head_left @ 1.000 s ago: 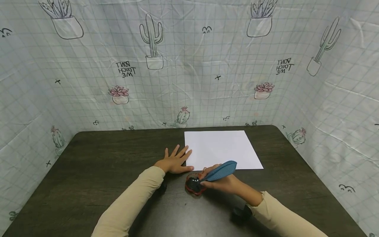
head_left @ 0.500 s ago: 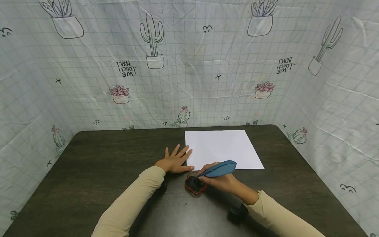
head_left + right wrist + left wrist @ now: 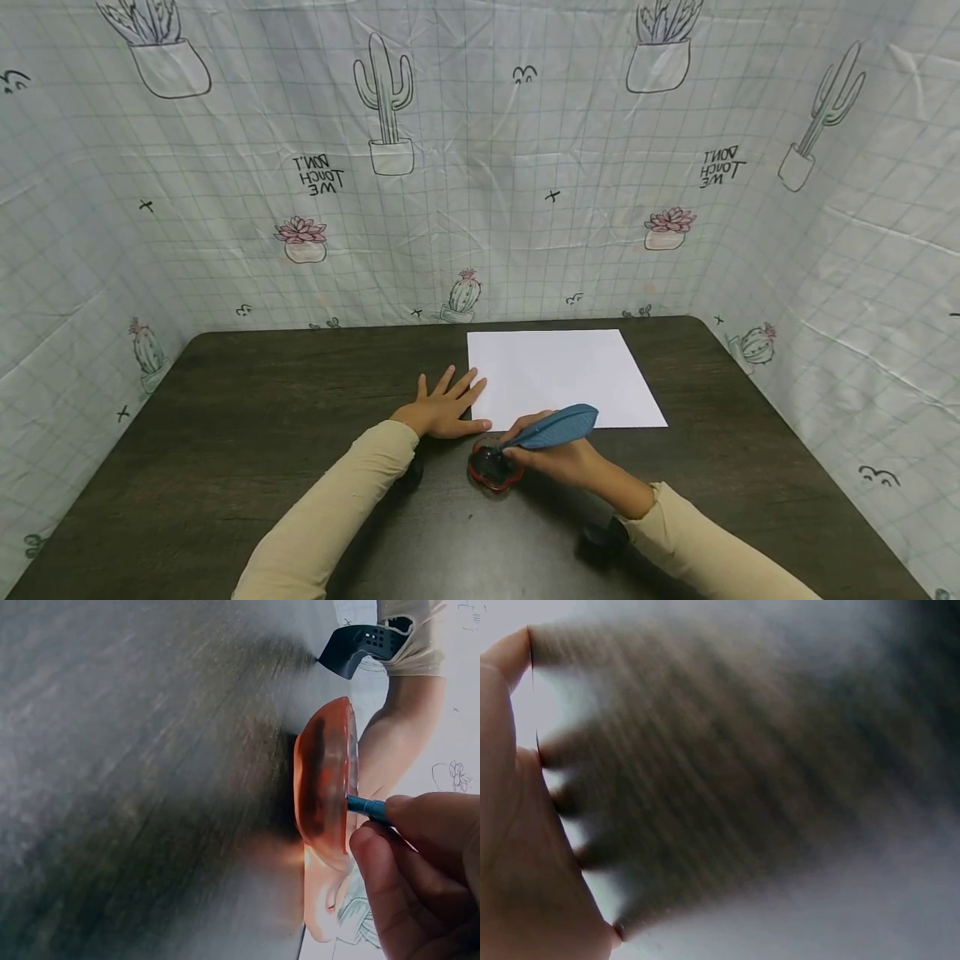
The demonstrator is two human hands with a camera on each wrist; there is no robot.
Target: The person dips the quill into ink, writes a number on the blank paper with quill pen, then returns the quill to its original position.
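Observation:
My right hand [image 3: 558,462] pinches a blue feather quill pen [image 3: 562,427] near its lower end. The pen leans with its plume up to the right, and its lower end goes in over the rim of a small orange-red, flower-shaped bowl [image 3: 476,478] with dark liquid [image 3: 490,463] inside. In the right wrist view the pen's blue barrel [image 3: 365,808] crosses the bowl's rim; its tip is hidden inside. My left hand [image 3: 442,415] lies flat, fingers spread, with fingertips over the left edge of a blank white sheet of paper [image 3: 562,375].
The dark wood table [image 3: 300,392] reaches back to a white grid-patterned cloth [image 3: 480,167] printed with cacti, which also hangs at both sides. A black wrist device [image 3: 600,540] sits under the right forearm, another [image 3: 360,645] at the left wrist.
My right hand and the quill pen shift slightly left and away from me over the bowl, then stay nearly still. The left hand, bowl and paper keep their places.

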